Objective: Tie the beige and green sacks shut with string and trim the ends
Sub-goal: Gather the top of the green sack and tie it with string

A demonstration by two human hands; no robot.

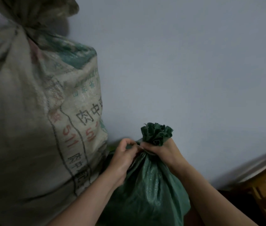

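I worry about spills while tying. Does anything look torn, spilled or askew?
Nothing stands out. The beige sack stands with its neck gathered; the green sack shows no tear or spill, its bunched neck gripped by left hand and right hand.

All legible printing is on the beige sack [22, 128], on its right-facing panel.

1. Large black characters [89, 114]: "肉中", cut off at the sack's right edge where the panel curves away.
2. Red numerals [67, 138]: "511", printed sideways beside a dark wavy outline. A second red "5" is to their right; the rest of that group is cut off.
3. Small green characters [84, 88], above the black ones: they appear to read "山东省", blurred.
4. Lower black characters [74, 162]: "肉中" repeated sideways; the characters that follow are too blurred to read.
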